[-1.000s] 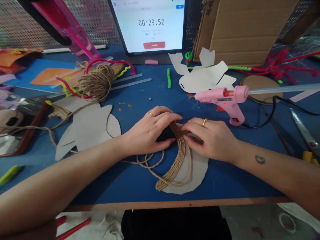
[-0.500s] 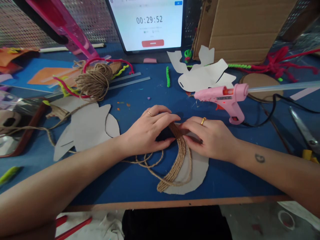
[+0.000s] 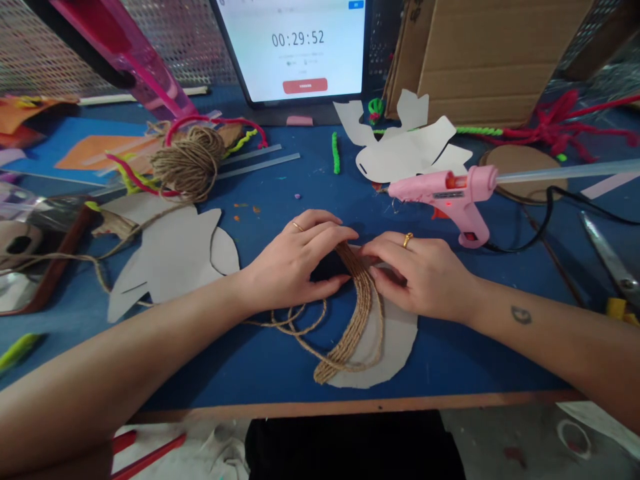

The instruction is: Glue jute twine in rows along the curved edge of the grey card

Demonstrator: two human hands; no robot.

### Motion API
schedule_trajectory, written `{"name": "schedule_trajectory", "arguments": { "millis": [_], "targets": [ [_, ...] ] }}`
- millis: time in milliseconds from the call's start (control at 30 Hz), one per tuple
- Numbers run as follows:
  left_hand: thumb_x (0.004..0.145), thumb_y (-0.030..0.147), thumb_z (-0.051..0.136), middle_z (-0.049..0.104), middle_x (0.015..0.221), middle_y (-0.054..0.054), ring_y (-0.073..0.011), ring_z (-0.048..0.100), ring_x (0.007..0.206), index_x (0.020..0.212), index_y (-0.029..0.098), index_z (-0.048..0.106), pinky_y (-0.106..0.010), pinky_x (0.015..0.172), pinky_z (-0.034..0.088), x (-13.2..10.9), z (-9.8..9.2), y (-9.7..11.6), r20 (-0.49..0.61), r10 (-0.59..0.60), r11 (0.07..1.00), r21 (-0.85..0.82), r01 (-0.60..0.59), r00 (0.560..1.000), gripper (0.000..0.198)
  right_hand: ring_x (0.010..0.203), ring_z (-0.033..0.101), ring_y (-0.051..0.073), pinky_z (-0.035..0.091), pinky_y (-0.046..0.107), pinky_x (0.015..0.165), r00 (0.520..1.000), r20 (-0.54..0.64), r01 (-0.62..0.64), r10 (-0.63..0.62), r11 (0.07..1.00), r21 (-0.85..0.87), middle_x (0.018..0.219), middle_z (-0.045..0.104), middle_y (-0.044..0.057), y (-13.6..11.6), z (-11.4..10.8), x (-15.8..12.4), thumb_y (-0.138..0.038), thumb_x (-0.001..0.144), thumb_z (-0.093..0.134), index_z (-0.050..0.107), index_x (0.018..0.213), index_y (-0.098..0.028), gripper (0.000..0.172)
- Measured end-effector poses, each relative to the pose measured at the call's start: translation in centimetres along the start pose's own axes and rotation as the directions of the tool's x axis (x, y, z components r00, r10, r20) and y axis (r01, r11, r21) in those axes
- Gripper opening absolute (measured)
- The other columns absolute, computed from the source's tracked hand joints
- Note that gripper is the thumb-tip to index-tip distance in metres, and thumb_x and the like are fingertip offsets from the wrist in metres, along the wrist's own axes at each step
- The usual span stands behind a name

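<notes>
Curved rows of jute twine [image 3: 359, 319] lie side by side along the left edge of a rounded grey card piece [image 3: 397, 343]. My left hand [image 3: 303, 263] is closed around the upper end of these rows, thumb on the near side and fingers beyond. From the right, my right hand [image 3: 423, 273] pinches at the twine's outer edge, with its fingertips partly hiding the strand. A loose length of twine loops over the card and trails left under my left wrist. The twine ball [image 3: 189, 163] rests at the back left.
A pink glue gun [image 3: 450, 190] lies beyond my right hand, its black cord running right. Scissors [image 3: 610, 260] are at the far right. Grey card cutouts [image 3: 173, 253] sit left, white cutouts [image 3: 400, 157] behind. A lit tablet [image 3: 300, 60] and cardboard [image 3: 500, 60] stand at the back.
My right thumb has shifted very slightly along the twine's edge. Otherwise both hands and the twine look almost the same.
</notes>
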State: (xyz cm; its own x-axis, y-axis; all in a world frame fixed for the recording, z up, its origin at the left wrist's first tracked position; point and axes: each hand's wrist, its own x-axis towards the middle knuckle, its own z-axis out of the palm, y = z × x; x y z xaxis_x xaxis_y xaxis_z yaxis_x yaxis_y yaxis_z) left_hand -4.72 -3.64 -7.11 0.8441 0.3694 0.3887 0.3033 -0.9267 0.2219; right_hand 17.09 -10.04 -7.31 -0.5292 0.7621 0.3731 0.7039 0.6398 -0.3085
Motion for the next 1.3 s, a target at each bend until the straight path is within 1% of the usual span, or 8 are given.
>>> {"name": "schedule_trajectory", "arguments": {
  "millis": [267, 467, 600, 733, 900, 1067, 1167, 1300],
  "targets": [
    [0.082, 0.029, 0.061, 0.062, 0.107, -0.01, -0.0235, 0.052, 0.111, 0.117, 0.01, 0.05, -0.036, 0.098, 0.045, 0.1, 0.1, 0.0, -0.006, 0.008, 1.0, 0.015, -0.008, 1.0, 0.04, 0.07, 0.059, 0.012, 0.043, 0.024, 0.058, 1.0, -0.013, 0.003, -0.003, 1.0, 0.019, 0.088, 0.065, 0.004, 0.0, -0.1, 0.0, -0.012, 0.083, 0.046, 0.059, 0.101, -0.012, 0.023],
    [0.083, 0.027, 0.06, 0.063, 0.108, -0.01, -0.0243, 0.052, 0.112, 0.115, 0.012, 0.051, -0.038, 0.095, 0.047, 0.1, 0.0, 0.0, 0.006, 0.022, 1.0, 0.022, -0.022, 1.0, 0.036, 0.067, 0.054, 0.011, 0.04, 0.023, 0.06, 0.999, -0.02, -0.033, 0.036, 0.992, 0.125, 0.075, 0.059, 0.001, 0.4, -0.3, 0.2, -0.006, 0.079, 0.041, 0.052, 0.079, -0.016, 0.015],
    [0.083, 0.027, 0.06, 0.064, 0.105, -0.01, -0.0242, 0.052, 0.111, 0.114, 0.012, 0.052, -0.038, 0.094, 0.048, 0.1, -0.1, 0.0, -0.005, 0.028, 0.999, 0.03, -0.028, 1.0, 0.035, 0.068, 0.052, 0.012, 0.038, 0.025, 0.062, 0.998, 0.021, -0.07, 0.067, 0.976, 0.206, 0.076, 0.058, 0.001, 0.6, -0.5, 0.2, -0.007, 0.079, 0.038, 0.047, 0.073, -0.018, 0.015],
    [0.083, 0.026, 0.061, 0.063, 0.106, -0.012, -0.0251, 0.053, 0.11, 0.112, 0.009, 0.054, -0.04, 0.096, 0.047, 0.1, -0.2, 0.0, -0.003, 0.041, 0.999, 0.027, -0.041, 0.999, 0.035, 0.066, 0.05, 0.013, 0.037, 0.027, 0.062, 0.996, 0.049, -0.087, 0.077, 0.961, 0.263, 0.074, 0.056, 0.002, 0.5, -0.8, 0.2, -0.011, 0.08, 0.037, 0.046, 0.071, -0.018, 0.015],
    [0.085, 0.022, 0.058, 0.064, 0.106, -0.012, -0.0208, 0.058, 0.102, 0.108, 0.011, 0.057, -0.037, 0.093, 0.049, -0.1, -0.6, 0.1, -0.046, 0.1, 0.995, -0.008, -0.101, 0.994, 0.025, 0.066, 0.05, 0.013, 0.037, 0.027, 0.063, 0.996, 0.044, -0.087, 0.077, 0.952, 0.294, 0.073, 0.056, 0.002, 0.5, -0.9, 0.3, -0.015, 0.082, 0.039, 0.052, 0.077, -0.017, 0.014],
    [0.087, 0.03, 0.057, 0.064, 0.115, -0.01, -0.0238, 0.056, 0.112, 0.112, 0.017, 0.059, -0.039, 0.096, 0.048, -0.4, -0.9, 0.2, 0.025, 0.202, 0.979, -0.002, -0.202, 0.979, 0.029, 0.069, 0.052, 0.012, 0.038, 0.026, 0.066, 0.996, 0.042, -0.092, 0.083, 0.949, 0.302, 0.076, 0.059, 0.002, 0.6, -0.8, 0.3, -0.014, 0.084, 0.039, 0.056, 0.081, -0.016, 0.017],
    [0.087, 0.033, 0.056, 0.065, 0.112, -0.009, -0.0256, 0.056, 0.111, 0.11, 0.015, 0.061, -0.039, 0.094, 0.049, -0.4, -1.0, 0.4, 0.074, 0.237, 0.969, 0.056, -0.242, 0.969, 0.03, 0.069, 0.053, 0.012, 0.038, 0.026, 0.065, 0.995, 0.049, -0.092, 0.081, 0.955, 0.284, 0.076, 0.06, 0.002, 0.6, -0.9, 0.4, -0.014, 0.084, 0.039, 0.056, 0.081, -0.016, 0.018],
    [0.089, 0.037, 0.055, 0.066, 0.108, -0.01, -0.0249, 0.057, 0.108, 0.11, 0.014, 0.062, -0.039, 0.093, 0.049, -0.2, -0.9, 0.6, 0.123, 0.256, 0.959, 0.09, -0.268, 0.959, 0.032, 0.068, 0.052, 0.012, 0.038, 0.025, 0.065, 0.996, 0.042, -0.087, 0.079, 0.959, 0.27, 0.075, 0.059, 0.002, 0.6, -1.0, 0.5, -0.014, 0.083, 0.039, 0.056, 0.08, -0.016, 0.017]
  ]
}}
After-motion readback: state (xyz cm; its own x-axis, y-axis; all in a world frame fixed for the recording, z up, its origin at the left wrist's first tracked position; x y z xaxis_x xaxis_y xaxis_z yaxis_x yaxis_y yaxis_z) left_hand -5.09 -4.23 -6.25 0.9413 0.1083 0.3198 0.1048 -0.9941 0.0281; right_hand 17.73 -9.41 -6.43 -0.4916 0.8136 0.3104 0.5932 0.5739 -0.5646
